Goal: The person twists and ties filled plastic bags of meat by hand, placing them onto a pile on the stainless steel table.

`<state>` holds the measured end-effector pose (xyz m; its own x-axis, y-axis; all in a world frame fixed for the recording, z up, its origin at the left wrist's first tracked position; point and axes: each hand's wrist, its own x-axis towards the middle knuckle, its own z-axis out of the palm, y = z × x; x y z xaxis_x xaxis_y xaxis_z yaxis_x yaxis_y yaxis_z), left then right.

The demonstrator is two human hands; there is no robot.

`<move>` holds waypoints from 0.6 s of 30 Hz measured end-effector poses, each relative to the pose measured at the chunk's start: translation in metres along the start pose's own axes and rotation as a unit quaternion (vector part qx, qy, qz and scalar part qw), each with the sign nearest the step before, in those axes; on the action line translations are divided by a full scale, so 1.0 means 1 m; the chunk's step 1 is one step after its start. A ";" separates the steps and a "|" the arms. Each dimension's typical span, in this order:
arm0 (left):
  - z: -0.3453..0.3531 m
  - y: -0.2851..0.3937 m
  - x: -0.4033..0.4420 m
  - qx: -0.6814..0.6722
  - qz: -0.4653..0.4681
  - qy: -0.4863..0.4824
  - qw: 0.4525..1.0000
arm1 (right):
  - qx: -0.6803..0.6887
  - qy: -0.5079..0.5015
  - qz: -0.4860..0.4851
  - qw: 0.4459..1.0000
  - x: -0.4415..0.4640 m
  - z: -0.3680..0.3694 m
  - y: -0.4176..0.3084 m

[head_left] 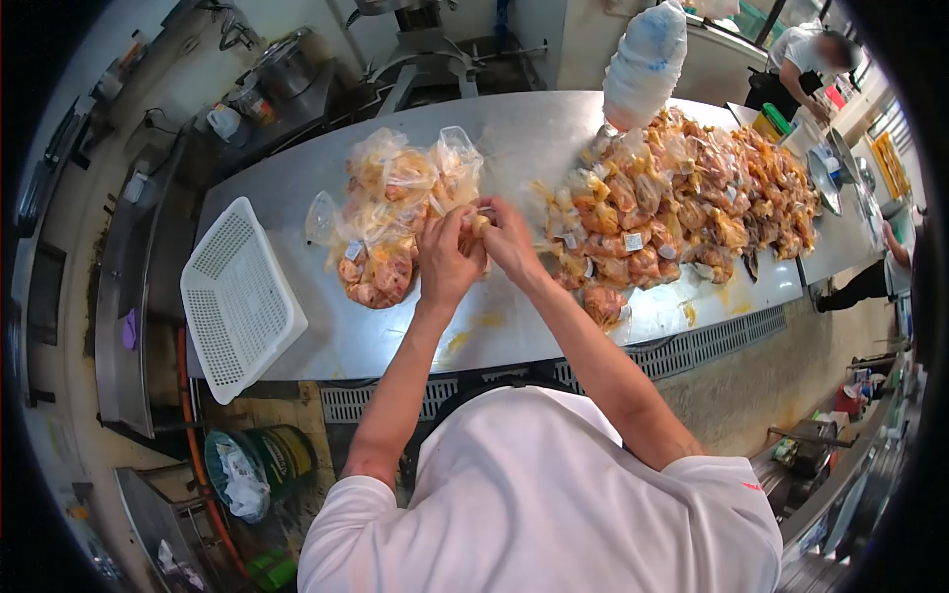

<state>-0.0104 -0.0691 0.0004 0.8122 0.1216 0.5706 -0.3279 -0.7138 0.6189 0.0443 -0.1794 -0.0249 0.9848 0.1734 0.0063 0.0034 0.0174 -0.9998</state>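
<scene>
My left hand and my right hand meet over the metal table, fingers closed around the gathered, yellowish neck of a plastic bag. What the bag holds is mostly hidden beneath my hands. Just left of them lie several clear bags of marinated meat, some with loose, puffed-up tops and one with a small white label. To the right of my hands spreads a large heap of tied bags of orange-coloured meat, several carrying white labels.
A white perforated basket sits at the table's left edge. A hanging roll of clear plastic bags comes down above the heap. A green bin stands on the floor at left. Two other people are at far right.
</scene>
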 end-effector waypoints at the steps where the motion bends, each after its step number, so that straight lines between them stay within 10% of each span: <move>1: 0.009 -0.009 -0.002 0.009 0.004 0.024 1.000 | 0.036 -0.009 0.017 0.999 -0.001 0.000 0.004; 8: 0.030 -0.054 0.003 -0.281 -0.256 -0.047 0.924 | 0.004 -0.169 -0.026 0.985 0.003 -0.043 0.014; 14: 0.044 -0.009 -0.004 -0.079 0.052 -0.056 0.994 | -0.005 -0.086 0.025 0.996 -0.014 -0.081 0.026; 18: 0.053 0.006 -0.022 -0.147 -0.070 -0.128 0.978 | -0.133 -0.018 -0.072 0.988 -0.040 -0.085 0.046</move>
<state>-0.0041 -0.1126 -0.0370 0.9408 -0.0002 0.3391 -0.2996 -0.4687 0.8310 0.0192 -0.2689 -0.0727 0.9640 0.2236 0.1440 0.1927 -0.2138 -0.9577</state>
